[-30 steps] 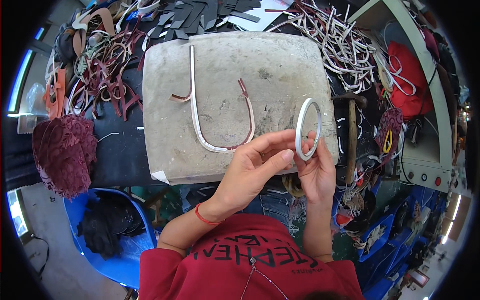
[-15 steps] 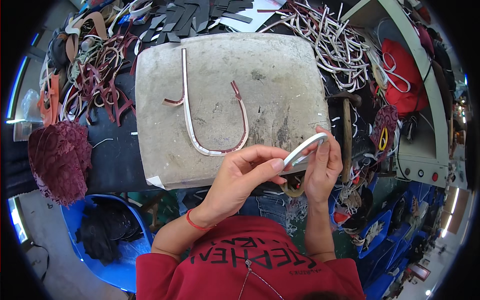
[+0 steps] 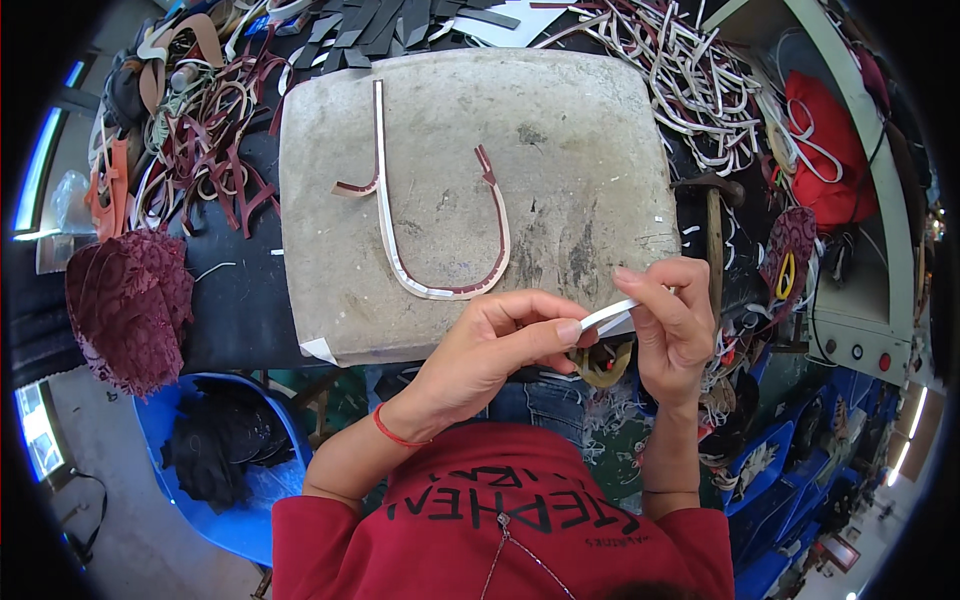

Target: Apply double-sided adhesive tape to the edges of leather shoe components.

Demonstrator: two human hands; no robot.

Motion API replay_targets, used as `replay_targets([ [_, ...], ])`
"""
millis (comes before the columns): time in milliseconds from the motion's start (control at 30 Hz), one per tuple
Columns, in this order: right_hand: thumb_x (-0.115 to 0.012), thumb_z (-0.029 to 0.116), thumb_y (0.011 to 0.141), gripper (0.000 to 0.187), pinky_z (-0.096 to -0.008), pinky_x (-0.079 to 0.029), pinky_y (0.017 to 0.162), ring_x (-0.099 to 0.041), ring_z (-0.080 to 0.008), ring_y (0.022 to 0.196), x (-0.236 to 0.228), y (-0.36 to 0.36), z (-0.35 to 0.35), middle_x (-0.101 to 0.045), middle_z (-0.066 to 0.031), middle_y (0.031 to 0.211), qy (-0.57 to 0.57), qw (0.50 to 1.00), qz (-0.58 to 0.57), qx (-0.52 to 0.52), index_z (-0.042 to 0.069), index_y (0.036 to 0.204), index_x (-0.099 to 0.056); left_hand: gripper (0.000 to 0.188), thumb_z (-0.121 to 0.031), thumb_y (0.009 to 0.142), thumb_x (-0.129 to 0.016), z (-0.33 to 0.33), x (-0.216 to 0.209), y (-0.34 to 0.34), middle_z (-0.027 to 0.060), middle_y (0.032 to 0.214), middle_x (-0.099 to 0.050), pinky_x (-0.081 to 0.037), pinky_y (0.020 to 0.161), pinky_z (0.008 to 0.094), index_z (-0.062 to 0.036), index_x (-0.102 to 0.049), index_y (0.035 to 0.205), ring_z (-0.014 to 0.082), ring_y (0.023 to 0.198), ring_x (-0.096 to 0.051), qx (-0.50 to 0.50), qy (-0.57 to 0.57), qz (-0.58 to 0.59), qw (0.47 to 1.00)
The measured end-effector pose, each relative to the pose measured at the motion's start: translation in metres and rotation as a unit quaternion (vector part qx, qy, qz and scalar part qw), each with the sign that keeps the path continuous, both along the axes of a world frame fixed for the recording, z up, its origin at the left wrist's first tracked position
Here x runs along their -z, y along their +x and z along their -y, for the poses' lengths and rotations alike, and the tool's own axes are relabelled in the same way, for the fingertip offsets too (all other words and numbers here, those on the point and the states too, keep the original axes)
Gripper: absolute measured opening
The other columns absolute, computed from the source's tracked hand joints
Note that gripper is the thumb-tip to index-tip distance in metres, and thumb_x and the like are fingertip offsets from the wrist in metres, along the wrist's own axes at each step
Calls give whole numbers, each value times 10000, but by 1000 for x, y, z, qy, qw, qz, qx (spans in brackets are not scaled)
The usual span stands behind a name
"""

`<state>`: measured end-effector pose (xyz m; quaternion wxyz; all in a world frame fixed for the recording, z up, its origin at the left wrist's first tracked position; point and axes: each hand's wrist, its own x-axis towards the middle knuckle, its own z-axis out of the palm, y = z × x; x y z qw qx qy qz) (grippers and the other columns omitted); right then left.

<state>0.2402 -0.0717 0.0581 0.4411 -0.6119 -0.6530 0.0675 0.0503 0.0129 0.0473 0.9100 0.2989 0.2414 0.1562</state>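
White tape roll [image 3: 608, 314] is pinched by left hand [image 3: 510, 340] and right hand [image 3: 682, 335], the U-shaped strip [image 3: 388, 235] already white-lined down its left leg, maroon showing on its right.

Your black table [image 3: 235, 315] bears a grey slab [image 3: 585, 130] with a curved maroon-and-white strip [image 3: 380, 150] on it; around the slab you have black pieces [image 3: 375, 30], tangled trimmings [image 3: 705, 110], maroon fabric [image 3: 130, 310] and a hammer [image 3: 714, 235].
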Motion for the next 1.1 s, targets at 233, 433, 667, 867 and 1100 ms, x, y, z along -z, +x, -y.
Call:
replay_targets([
  [233,-728,38,787,374,-320,-471,783,-567,-208,907,-2,-7,-3,-603,-51,976,2,998,27,-59,97,1155,-688,196,-138,938,-620,2,14,-5,103,1039,-683,-512,850,277,15,-652,1056,132,935,-627,0,-1,33,999],
  [433,-644,-23,894,233,-321,-491,912,-613,-188,1035,24,6,15,-643,-149,1033,-57,852,-510,-98,-9,1103,-542,224,-175,889,-607,1,12,-10,232,1081,-641,-504,870,344,26,-612,989,226,943,-626,-41,-24,43,998],
  [667,-710,-80,805,216,-296,-473,787,-615,-183,817,12,0,5,-661,-98,952,-25,949,-310,-48,2,1002,-680,199,-136,915,-609,1,13,-14,174,1043,-683,-523,817,323,29,-637,1022,187,914,-639,-11,7,-5,1000],
  [867,-767,-24,737,238,-305,-437,723,-623,-194,773,-5,-6,-2,-681,-56,862,-43,992,-99,-63,55,956,-718,158,-86,913,-619,0,10,-7,131,1027,-688,-531,797,283,26,-650,1020,155,895,-653,4,10,-49,999],
  [1100,-840,91,690,364,-329,-446,727,-638,-215,808,1,-12,5,-697,-69,918,-91,984,-117,-100,54,1011,-670,158,-153,925,-648,0,17,-11,26,948,-657,-494,782,231,-18,-667,1006,68,877,-591,30,19,-40,999],
])
